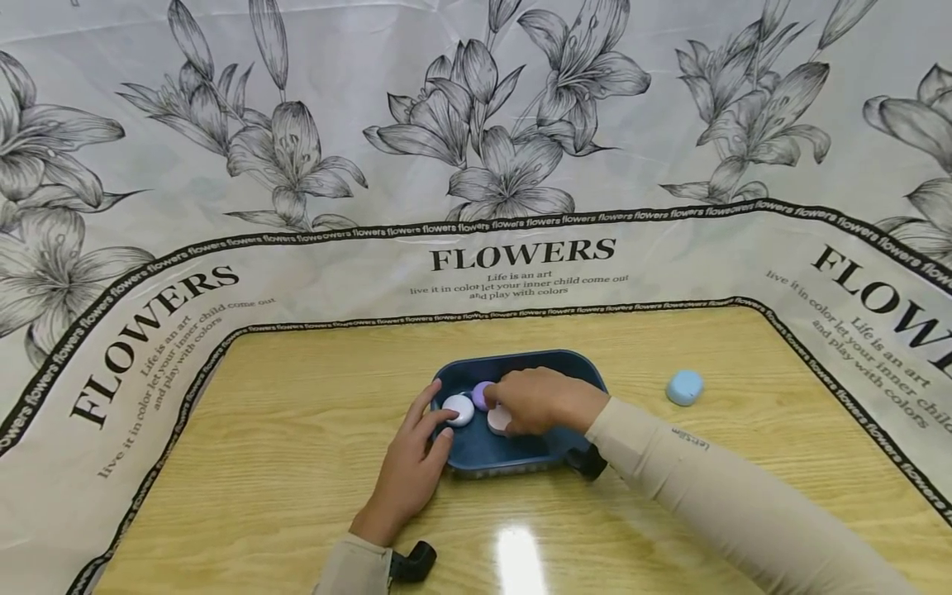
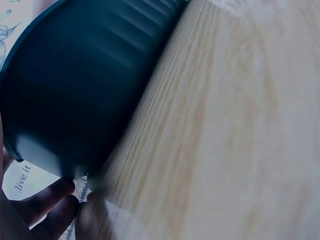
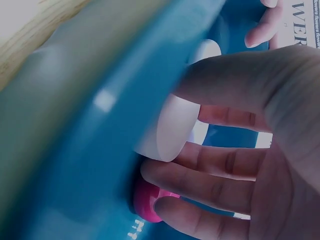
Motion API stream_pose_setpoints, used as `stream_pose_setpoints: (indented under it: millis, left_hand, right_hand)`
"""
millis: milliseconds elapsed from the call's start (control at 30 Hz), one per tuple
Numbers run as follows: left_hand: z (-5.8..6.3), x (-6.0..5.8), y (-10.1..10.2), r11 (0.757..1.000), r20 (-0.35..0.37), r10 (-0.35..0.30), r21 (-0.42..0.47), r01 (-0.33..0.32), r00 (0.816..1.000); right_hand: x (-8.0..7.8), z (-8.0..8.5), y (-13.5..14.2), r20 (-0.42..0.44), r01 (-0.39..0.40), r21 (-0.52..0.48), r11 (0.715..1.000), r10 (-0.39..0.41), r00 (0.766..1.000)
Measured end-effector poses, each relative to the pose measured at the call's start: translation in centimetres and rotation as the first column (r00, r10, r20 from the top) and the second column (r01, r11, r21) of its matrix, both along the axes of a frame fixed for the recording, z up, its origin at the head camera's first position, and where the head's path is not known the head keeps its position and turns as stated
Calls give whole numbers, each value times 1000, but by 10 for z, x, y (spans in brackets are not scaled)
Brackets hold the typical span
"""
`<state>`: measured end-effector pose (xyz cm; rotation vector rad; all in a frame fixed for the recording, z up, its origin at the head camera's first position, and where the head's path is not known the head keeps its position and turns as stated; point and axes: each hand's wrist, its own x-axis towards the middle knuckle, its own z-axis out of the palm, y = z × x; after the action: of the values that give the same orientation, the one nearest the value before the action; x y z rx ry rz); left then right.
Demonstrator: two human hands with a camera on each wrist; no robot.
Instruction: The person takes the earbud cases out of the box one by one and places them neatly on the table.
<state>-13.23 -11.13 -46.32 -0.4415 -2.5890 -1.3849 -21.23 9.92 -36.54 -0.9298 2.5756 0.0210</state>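
Note:
A dark blue tub (image 1: 513, 456) holds several small rounded pieces. My left hand (image 1: 411, 463) holds its left end, with some fingers over the rim and others outside the wall. One of those fingertips lies right at a white round piece (image 1: 461, 407). Inside the tub, my right hand (image 1: 539, 401) pinches a pale pinkish-white disc (image 1: 497, 420); in the right wrist view the thumb lies over the disc (image 3: 172, 127), fingers behind it. A purple round piece (image 1: 481, 395) sits beside these fingertips. Under the fingers, a bright pink piece (image 3: 146, 200) shows.
On the wooden table (image 1: 297, 413), a light blue rounded piece (image 1: 684, 387) lies right of the tub. A flower-printed cloth (image 1: 513, 281) stands behind the table and along its sides. Dark wrist-camera mounts stick out near both wrists.

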Motion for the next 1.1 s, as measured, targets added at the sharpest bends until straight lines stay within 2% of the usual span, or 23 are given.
stream_pose_setpoints:
  millis: [800,1100]
  left_hand:
    - [-2,2,-2,1000,-1,3,-8,-3,1000]
    - [0,-1,-1,1000,-4,5,-16,-5,1000]
  right_hand:
    - [1,-5,-2,13,-45,-4,999,45,999]
    - [3,1,7,-38,-30,-60,998,28,999]
